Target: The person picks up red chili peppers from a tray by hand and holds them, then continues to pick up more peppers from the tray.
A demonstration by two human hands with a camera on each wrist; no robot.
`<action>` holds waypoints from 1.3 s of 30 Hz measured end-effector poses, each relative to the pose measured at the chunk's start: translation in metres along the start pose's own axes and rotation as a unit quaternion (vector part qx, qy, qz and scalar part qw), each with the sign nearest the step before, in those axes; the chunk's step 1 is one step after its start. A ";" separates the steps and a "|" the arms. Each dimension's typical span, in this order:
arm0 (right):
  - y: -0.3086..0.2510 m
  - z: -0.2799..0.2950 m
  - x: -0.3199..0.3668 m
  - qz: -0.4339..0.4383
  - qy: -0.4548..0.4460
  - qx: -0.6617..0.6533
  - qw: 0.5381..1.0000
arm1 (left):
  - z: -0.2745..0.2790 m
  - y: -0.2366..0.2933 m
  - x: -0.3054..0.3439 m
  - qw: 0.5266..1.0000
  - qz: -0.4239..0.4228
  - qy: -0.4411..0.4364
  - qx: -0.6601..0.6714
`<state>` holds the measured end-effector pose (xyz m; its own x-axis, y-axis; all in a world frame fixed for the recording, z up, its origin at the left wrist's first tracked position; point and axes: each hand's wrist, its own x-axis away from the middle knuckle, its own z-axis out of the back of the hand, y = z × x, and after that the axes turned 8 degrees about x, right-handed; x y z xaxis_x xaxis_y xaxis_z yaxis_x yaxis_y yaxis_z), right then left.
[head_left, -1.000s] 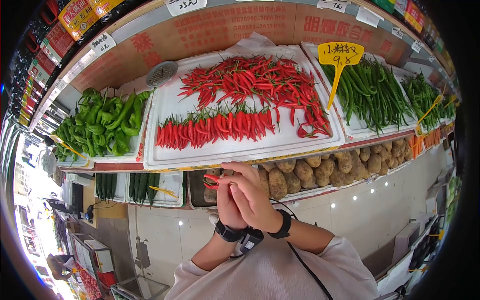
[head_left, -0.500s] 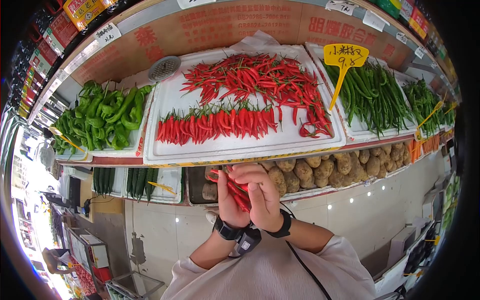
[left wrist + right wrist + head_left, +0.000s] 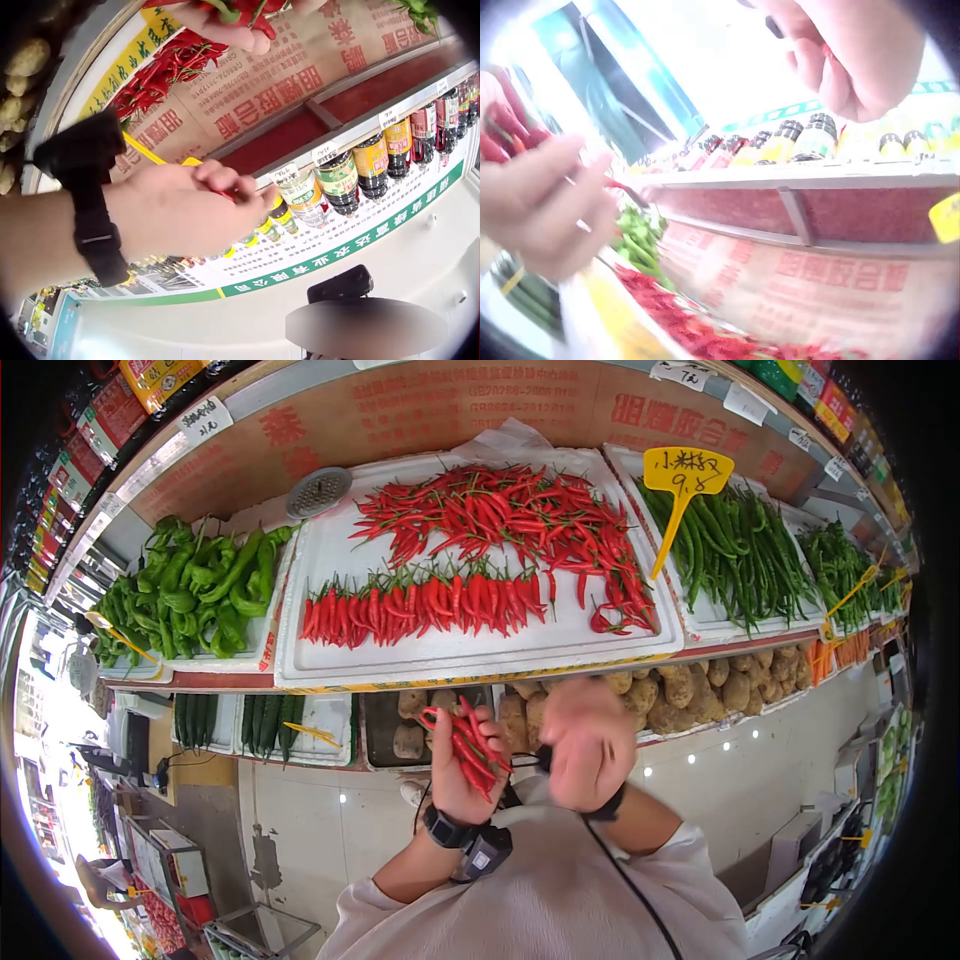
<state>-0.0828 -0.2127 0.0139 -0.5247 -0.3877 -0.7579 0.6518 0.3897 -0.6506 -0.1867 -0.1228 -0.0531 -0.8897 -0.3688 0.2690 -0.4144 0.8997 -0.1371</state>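
Chillies [image 3: 470,748] bunched in left hand [image 3: 447,772], fingers curled round them; gathering step, likely. Right hand [image 3: 590,745] blurred, grip impossible to tell. Next move probably needs stems aligned for tray [image 3: 335,565].

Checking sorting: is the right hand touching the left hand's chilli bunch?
Apart. The head view shows a gap between the right hand and the chilli bunch the left hand grips.

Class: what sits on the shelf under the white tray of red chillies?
Potatoes and, further left, cucumbers. The left hand, gripping a bunch of red chillies, and the right hand hide part of the potatoes.
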 end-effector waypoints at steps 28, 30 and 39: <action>0.141 0.064 -0.104 -0.205 -0.354 0.310 0.858 | 0.022 0.045 0.032 0.997 -0.075 0.017 0.023; 0.148 0.063 -0.105 -0.256 -0.357 0.305 0.845 | 0.021 0.045 0.031 0.997 -0.068 0.018 0.023; 0.166 0.047 -0.104 -0.284 -0.357 0.417 0.786 | 0.020 0.050 0.033 0.997 -0.061 0.013 0.042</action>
<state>0.1055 -0.1472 -0.0133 -0.6139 -0.7873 0.0574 0.7121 -0.5837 -0.3901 -0.2408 -0.0944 -0.0701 -0.8275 -0.4664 0.3127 -0.5341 0.8257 -0.1816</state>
